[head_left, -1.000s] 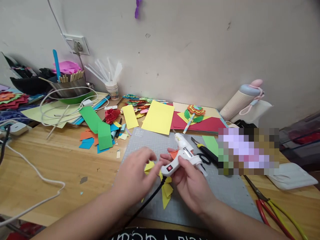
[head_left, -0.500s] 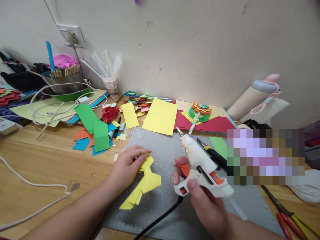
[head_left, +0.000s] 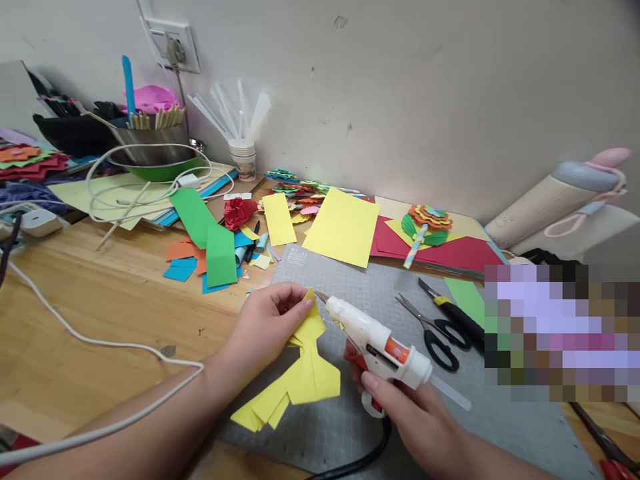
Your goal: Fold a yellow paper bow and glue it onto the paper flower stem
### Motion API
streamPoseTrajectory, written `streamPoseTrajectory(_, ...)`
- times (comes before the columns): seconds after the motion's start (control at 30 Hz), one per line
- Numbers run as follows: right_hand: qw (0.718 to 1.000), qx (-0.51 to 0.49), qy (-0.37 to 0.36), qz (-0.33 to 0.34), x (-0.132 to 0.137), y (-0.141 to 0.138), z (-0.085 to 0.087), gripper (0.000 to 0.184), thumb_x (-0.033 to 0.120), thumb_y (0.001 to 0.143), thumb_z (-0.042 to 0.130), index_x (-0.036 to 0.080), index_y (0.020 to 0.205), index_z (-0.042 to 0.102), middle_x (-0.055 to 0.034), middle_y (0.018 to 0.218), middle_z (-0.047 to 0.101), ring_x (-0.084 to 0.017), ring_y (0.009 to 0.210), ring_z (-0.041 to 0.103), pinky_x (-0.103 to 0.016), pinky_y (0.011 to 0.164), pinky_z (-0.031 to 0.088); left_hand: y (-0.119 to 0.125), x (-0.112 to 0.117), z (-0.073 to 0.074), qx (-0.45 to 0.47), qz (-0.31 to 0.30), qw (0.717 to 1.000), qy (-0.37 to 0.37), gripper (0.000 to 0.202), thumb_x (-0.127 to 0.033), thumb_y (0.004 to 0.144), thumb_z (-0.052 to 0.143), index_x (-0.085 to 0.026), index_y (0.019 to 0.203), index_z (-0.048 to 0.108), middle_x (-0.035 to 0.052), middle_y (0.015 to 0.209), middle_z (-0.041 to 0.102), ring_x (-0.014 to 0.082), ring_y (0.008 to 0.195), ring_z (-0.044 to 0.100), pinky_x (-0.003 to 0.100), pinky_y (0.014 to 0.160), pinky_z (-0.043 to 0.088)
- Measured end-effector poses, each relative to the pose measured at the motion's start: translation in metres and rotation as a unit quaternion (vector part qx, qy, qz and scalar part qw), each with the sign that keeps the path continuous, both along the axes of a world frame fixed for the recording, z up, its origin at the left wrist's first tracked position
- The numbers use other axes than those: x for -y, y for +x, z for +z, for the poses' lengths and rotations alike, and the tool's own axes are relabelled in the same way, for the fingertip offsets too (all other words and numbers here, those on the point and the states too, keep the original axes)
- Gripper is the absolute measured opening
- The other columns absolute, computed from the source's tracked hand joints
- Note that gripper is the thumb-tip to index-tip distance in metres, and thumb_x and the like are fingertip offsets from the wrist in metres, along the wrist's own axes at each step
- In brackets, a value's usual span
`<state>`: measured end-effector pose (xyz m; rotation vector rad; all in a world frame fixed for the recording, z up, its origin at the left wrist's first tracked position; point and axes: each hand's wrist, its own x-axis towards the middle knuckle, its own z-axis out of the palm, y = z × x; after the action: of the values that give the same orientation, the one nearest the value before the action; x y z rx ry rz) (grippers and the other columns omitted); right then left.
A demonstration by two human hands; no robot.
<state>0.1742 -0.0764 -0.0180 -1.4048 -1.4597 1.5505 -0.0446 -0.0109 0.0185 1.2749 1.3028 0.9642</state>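
Here, I have the left hand [head_left: 275,323] pinching folded yellow paper [head_left: 317,377] near the front edge of the table [head_left: 110,320]. My right hand [head_left: 410,413] grips the glue gun [head_left: 363,327], nozzle [head_left: 322,297] just beside the paper.

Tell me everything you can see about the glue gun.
The glue gun has a white, plastic-looking body with orange parts, a metal-looking nozzle and a translucent stick poking out the back. Gripped by the right hand over the grey mat, it points forward and left. A black cord trails below. Its tip is at the yellow folded paper; contact is unclear.
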Motion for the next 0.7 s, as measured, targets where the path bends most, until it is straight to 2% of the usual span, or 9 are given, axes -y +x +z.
streamPoseTrajectory(0.17,1.0,-0.019,-0.009,-0.011,0.002,0.004,-0.007,0.041,0.05,0.087,0.056,0.03,0.123,0.059,-0.0067,0.129,0.058,-0.029,0.12,0.051,-0.051,0.107,0.034,0.002,0.002,0.003,-0.003,-0.001,1.0,-0.007,0.02,-0.036,0.077,0.064,-0.016,0.076,0.065,-0.0009,0.066,0.06,0.0099,0.058,0.05,0.021,0.05,0.037)
streamPoseTrajectory(0.33,1.0,-0.003,-0.022,-0.021,0.0,0.001,-0.001,0.045,0.053,0.085,0.057,0.025,0.12,0.063,-0.0091,0.128,0.058,-0.031,0.12,0.049,-0.055,0.109,0.028,0.002,0.002,0.002,-0.002,0.001,1.0,-0.003,0.02,-0.037,0.077,0.064,-0.017,0.077,0.066,-0.0009,0.065,0.06,0.01,0.055,0.049,0.022,0.049,0.037)
streamPoseTrajectory(0.5,0.999,-0.006,-0.02,-0.029,0.0,-0.002,0.004,0.046,0.056,0.082,0.058,0.025,0.115,0.066,-0.0099,0.122,0.062,-0.032,0.116,0.052,-0.058,0.107,0.03,0.001,0.003,0.0,0.0,-0.003,1.0,0.003,0.021,-0.038,0.077,0.065,-0.016,0.078,0.066,0.0002,0.066,0.062,0.011,0.056,0.052,0.022,0.049,0.038)
streamPoseTrajectory(0.7,0.999,-0.006,-0.019,-0.028,0.0,-0.002,0.004,0.045,0.055,0.083,0.059,0.026,0.116,0.066,-0.0093,0.122,0.062,-0.031,0.117,0.051,-0.056,0.107,0.03,0.002,0.004,0.002,-0.004,-0.002,1.0,-0.001,0.021,-0.037,0.077,0.064,-0.017,0.077,0.066,0.0006,0.067,0.063,0.0106,0.056,0.051,0.021,0.048,0.038)
